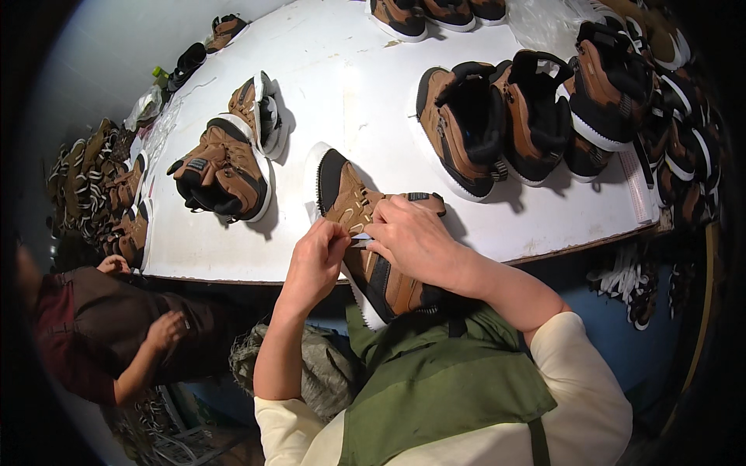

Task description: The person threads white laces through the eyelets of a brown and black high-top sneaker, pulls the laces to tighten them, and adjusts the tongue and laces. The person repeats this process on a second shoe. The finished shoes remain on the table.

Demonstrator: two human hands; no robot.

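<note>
A brown and black hiking shoe [343, 189] with a white sole tilts across the table's near edge, its toe pointing away from me and its heel against my green apron. Both hands meet over its lacing area. My left hand [317, 259] is closed in a pinch at the shoe's left side. From the right, my right hand [412, 237] lies across the shoe with curled fingers, thumb toward the left fingertips. Between the two hands shows a thin strip [360, 241], pale and dark; whether it is a lace end or a small tool I cannot tell.
Matching brown shoes [225, 167] stand left on the white table [326, 85], with a row of shoes [458, 124] to the right. More shoes [684, 147] are piled at the far right. At lower left, a co-worker's hand [165, 330] is near. White laces [622, 276] hang below the table.
</note>
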